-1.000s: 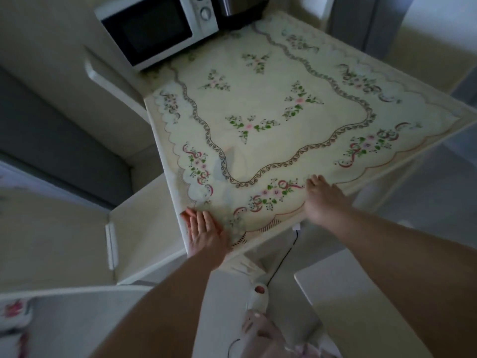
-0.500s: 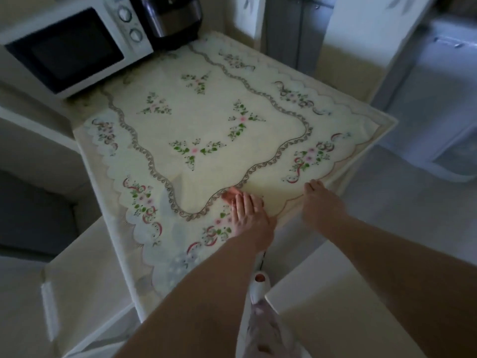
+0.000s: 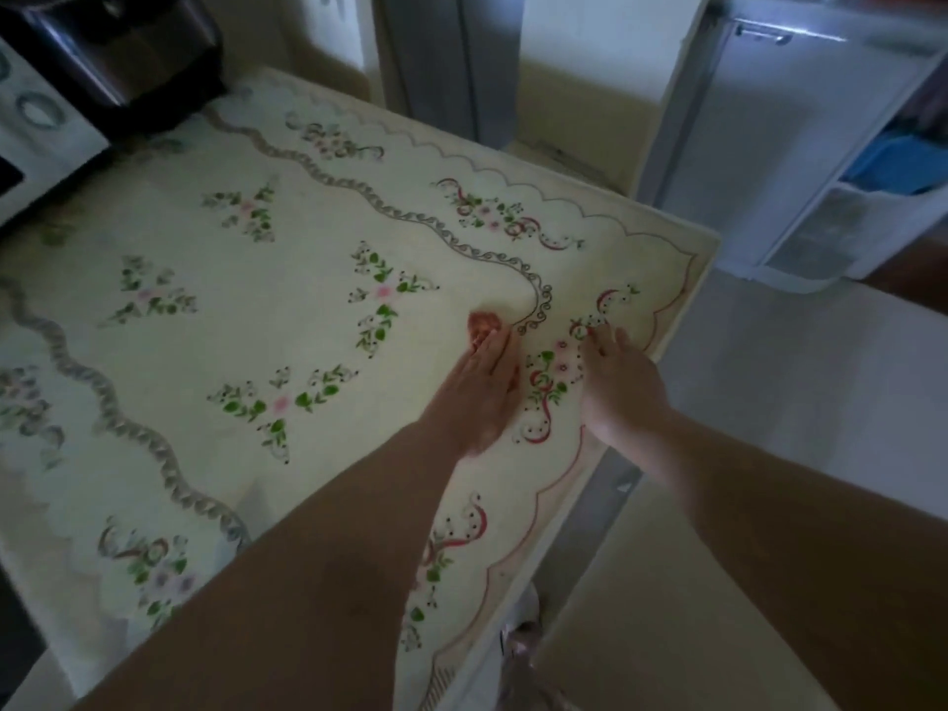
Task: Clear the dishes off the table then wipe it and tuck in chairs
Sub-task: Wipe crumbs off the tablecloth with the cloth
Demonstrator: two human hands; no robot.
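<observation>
Left grip (image 3: pixel 479 397): flat, fingers straight and together, pressed down on red cloth (image 3: pixel 481 324); nothing clasped.
Right grip (image 3: pixel 623 387): flat and relaxed, palm down on tabletop (image 3: pixel 215 320), just beside left grip, near the right edge.
Red cloth: mostly under the left fingers, only its far end showed; lay near the tabletop's far-right corner.
Tabletop: cream, floral-patterned surface.
Far-left corner: microwave (image 3: pixel 36 120) and dark appliance (image 3: pixel 123 53) stood side by side; both blurred.

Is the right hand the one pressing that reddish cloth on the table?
No, the reddish cloth lies under the left hand, while the right hand rests bare on the tablecloth.
</observation>
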